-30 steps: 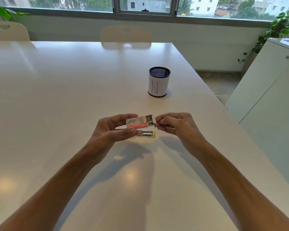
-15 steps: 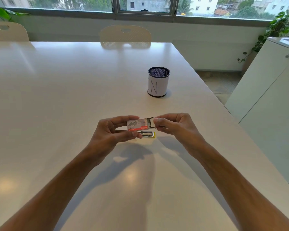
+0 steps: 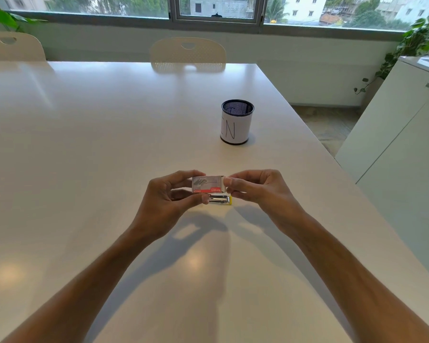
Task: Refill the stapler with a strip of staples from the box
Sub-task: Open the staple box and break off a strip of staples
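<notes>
Change: a second ago the box's (image 3: 207, 184) inner tray stuck out to the right with staples showing; now it sits pushed in, and the right hand (image 3: 253, 188) has closed up against the box's right end.
Left hand (image 3: 167, 196): fingers curled around the left end of the box, thumb under its lower edge, forefinger along the top; it holds the box above the table (image 3: 84, 144).
Right hand: thumb and forefinger pinched narrow at the box's right end, touching it; whether they hold a strip I cannot tell.
Box: small, white and grey with a red band along the bottom, held level between both hands.
Stapler (image 3: 219, 200): metal with a yellow end, lying on the table just below the box, partly hidden by the left thumb.
Cup (image 3: 236, 122): mesh, dark rim, white paper wrap with a handwritten N, upright, well beyond the hands.
Chair (image 3: 187, 54): at the far edge of the table.
</notes>
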A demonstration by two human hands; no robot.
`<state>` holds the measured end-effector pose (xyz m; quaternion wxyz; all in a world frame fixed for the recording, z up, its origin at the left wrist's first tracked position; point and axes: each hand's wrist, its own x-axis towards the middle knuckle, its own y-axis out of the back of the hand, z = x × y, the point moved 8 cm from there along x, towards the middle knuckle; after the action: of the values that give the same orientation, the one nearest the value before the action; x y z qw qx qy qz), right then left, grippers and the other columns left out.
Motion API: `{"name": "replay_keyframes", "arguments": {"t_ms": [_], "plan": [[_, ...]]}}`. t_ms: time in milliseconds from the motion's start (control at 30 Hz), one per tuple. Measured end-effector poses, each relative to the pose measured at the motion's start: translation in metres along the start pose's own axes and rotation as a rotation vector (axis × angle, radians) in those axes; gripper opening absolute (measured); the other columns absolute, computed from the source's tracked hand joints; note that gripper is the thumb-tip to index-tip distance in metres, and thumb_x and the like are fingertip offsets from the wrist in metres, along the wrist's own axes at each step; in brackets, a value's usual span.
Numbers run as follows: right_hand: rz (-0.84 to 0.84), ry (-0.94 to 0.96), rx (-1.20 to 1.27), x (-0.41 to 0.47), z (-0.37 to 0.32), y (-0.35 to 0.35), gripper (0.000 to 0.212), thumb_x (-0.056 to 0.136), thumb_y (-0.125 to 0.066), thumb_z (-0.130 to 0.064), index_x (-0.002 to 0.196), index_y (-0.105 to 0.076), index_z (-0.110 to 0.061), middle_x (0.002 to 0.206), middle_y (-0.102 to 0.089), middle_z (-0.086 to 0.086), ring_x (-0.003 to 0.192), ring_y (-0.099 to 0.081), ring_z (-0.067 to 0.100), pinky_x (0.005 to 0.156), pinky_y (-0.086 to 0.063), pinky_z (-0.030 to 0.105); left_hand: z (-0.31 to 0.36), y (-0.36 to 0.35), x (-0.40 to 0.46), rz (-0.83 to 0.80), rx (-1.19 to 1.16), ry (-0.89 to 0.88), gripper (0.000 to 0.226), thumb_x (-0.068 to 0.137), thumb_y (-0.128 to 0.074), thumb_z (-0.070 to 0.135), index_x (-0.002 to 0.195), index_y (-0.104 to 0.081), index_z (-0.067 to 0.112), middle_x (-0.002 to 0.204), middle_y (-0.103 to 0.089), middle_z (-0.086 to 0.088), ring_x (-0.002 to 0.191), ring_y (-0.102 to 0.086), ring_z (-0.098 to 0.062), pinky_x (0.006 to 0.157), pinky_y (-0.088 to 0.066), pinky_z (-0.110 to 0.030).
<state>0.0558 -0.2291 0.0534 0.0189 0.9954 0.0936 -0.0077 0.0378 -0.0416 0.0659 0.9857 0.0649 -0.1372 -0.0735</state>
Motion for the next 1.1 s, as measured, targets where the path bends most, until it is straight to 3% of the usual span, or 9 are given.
{"name": "replay_keyframes", "arguments": {"t_ms": [200, 300, 433, 567, 767, 933, 1033, 1100], "plan": [[-0.033, -0.028, 0.117, -0.001, 0.003, -0.005, 0.026, 0.076, -0.078, -0.027, 0.09, -0.079, -0.005, 0.087, -0.079, 0.009, 0.079, -0.075, 0.013, 0.072, -0.057, 0.018, 0.0, -0.001, 0.001, -0.031, -0.017, -0.021, 0.037, 0.068, -0.081, 0.023, 0.104, -0.073, 0.03, 0.099, -0.078, 0.008, 0.088, -0.076, -0.018, 0.075, -0.06, -0.025], [-0.005, -0.014, 0.097, 0.001, 0.003, -0.002, 0.016, 0.083, -0.076, -0.022, 0.09, -0.079, -0.008, 0.085, -0.079, 0.006, 0.077, -0.073, 0.01, 0.071, -0.056, 0.017, -0.001, 0.002, 0.002, -0.013, -0.004, -0.017, 0.038, 0.067, -0.081, 0.028, 0.103, -0.073, 0.033, 0.1, -0.078, 0.007, 0.089, -0.076, -0.019, 0.075, -0.061, -0.027], [0.118, 0.249, -0.27, -0.003, -0.018, 0.003, 0.024, 0.081, -0.078, -0.027, 0.099, -0.079, -0.011, 0.097, -0.076, -0.003, 0.083, -0.073, 0.007, 0.074, -0.057, 0.018, -0.004, 0.004, 0.003, -0.001, 0.031, -0.007, 0.038, 0.066, -0.081, 0.026, 0.103, -0.072, 0.029, 0.099, -0.078, 0.007, 0.086, -0.076, -0.019, 0.074, -0.061, -0.029], [0.001, 0.432, -0.542, -0.007, -0.028, -0.014, 0.043, 0.075, -0.082, -0.032, 0.111, -0.075, -0.01, 0.11, -0.069, -0.003, 0.092, -0.068, 0.007, 0.079, -0.058, 0.018, -0.005, 0.003, 0.003, -0.026, 0.042, -0.002, 0.04, 0.065, -0.081, 0.023, 0.104, -0.072, 0.025, 0.098, -0.078, 0.008, 0.082, -0.076, -0.016, 0.07, -0.06, -0.024], [-0.021, 0.516, -0.535, 0.01, -0.033, -0.016, 0.029, 0.077, -0.084, -0.022, 0.103, -0.077, -0.01, 0.101, -0.07, -0.004, 0.084, -0.069, 0.006, 0.078, -0.058, 0.022, -0.014, 0.013, 0.007, 0.082, -0.006, 0.034, 0.053, 0.063, -0.085, 0.021, 0.114, -0.07, 0.019, 0.094, -0.079, -0.001, 0.084, -0.077, -0.018, 0.074, -0.061, -0.029], [0.091, 0.507, -0.523, 0.054, -0.033, -0.007, 0.029, 0.075, -0.086, -0.023, 0.097, -0.078, -0.007, 0.094, -0.07, -0.007, 0.077, -0.068, 0.007, 0.076, -0.06, 0.028, -0.005, 0.036, 0.005, 0.324, 0.389, -0.102, 0.063, 0.067, -0.088, 0.031, 0.124, -0.063, 0.021, 0.096, -0.073, 0.005, 0.086, -0.072, -0.008, 0.067, -0.06, -0.029], [0.115, 0.468, -0.634, 0.086, -0.023, -0.012, 0.031, 0.077, -0.084, -0.03, 0.097, -0.078, -0.007, 0.096, -0.072, -0.002, 0.078, -0.069, 0.013, 0.074, -0.06, 0.037, -0.002, 0.032, 0.004, 0.32, 0.539, -0.156, 0.065, 0.065, -0.081, 0.045, 0.123, -0.062, 0.022, 0.103, -0.067, 0.008, 0.091, -0.064, -0.007, 0.07, -0.053, -0.027], [0.105, 0.453, -0.735, 0.104, -0.014, -0.02, 0.032, 0.078, -0.082, -0.037, 0.095, -0.078, -0.01, 0.099, -0.073, 0.0, 0.079, -0.068, 0.01, 0.074, -0.058, 0.041, -0.006, 0.023, 0.005, 0.244, 0.611, -0.166, 0.069, 0.065, -0.08, 0.048, 0.125, -0.06, 0.021, 0.114, -0.062, 0.007, 0.101, -0.059, -0.011, 0.081, -0.05, -0.029]]}}
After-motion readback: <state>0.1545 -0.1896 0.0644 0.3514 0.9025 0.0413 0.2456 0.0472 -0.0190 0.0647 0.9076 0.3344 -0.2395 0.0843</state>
